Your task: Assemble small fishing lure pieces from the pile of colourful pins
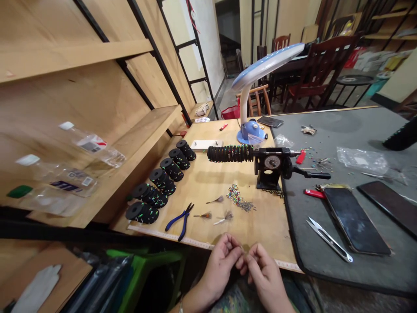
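Observation:
At the table's front edge, my left hand (224, 260) and my right hand (263, 268) meet, thumbs and fingers closed in a pinch. Whatever sits between the fingertips is too small to make out. Just beyond them on the wooden tabletop (260, 226) lie a few small tufts of fine fibres (206, 215) on thin stems. A pile of coloured beads (233, 192) lies beside a heap of tiny metal pieces (248, 207). Blue-handled pliers (181, 220) rest partly open to the left. Behind the beads stands a black hand-cranked winder (271, 164) carrying a ribbed black roll (230, 153) with coloured bits.
Several black spools (159, 181) line the table's left side. A blue desk lamp (250, 130) stands at the back. On the grey mat lie thread snips (329, 240), phones (355, 219) and plastic bags (361, 160). Bottles (93, 143) lie on the left shelf.

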Tool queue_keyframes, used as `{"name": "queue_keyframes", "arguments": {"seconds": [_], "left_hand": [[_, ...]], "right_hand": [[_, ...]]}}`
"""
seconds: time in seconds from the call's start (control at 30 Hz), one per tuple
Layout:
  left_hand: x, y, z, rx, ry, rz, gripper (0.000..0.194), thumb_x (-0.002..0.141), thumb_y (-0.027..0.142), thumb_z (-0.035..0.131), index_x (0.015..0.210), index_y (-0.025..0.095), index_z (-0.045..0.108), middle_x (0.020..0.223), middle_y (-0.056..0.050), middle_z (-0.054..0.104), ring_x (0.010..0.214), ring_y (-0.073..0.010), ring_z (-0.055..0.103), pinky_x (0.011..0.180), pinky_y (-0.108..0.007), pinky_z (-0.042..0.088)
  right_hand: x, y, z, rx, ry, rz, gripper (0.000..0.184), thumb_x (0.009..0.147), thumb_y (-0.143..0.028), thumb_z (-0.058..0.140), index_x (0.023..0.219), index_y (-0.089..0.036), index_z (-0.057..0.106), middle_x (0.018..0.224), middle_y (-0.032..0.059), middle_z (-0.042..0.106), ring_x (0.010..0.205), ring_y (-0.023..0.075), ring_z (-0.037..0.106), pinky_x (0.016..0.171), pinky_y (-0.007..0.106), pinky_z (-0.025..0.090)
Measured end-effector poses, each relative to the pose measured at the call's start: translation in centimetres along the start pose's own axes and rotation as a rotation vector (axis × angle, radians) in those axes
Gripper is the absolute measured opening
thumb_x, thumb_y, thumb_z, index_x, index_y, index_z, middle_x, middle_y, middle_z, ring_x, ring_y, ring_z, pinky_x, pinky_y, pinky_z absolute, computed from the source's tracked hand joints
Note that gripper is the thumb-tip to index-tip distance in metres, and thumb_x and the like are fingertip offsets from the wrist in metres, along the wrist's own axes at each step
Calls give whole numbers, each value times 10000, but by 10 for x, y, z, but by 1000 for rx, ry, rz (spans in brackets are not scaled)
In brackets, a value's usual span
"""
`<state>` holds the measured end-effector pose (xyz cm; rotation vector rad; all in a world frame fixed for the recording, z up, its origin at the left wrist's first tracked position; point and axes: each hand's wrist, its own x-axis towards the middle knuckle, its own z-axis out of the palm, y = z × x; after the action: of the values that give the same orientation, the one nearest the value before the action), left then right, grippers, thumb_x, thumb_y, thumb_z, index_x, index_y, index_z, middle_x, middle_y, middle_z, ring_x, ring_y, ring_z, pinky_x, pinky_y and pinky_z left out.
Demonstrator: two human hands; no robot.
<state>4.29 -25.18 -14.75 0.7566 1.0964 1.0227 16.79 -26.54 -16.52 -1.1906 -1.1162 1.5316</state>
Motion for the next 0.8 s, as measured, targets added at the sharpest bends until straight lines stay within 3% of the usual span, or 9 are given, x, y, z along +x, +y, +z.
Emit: {"name": "queue_keyframes", "arguments": {"seconds": [0.8], "left_hand": [[-4, 8, -2, 86, 24, 42, 301, 781, 398, 687, 780, 189, 471, 614, 65, 491, 523, -79, 440, 541, -207, 368]], "right_hand": [[-1, -3, 6, -5, -11, -47, 394, 879, -569, 502, 725, -206, 496, 625, 13, 617, 529, 138, 562, 460, 224, 422]]}}
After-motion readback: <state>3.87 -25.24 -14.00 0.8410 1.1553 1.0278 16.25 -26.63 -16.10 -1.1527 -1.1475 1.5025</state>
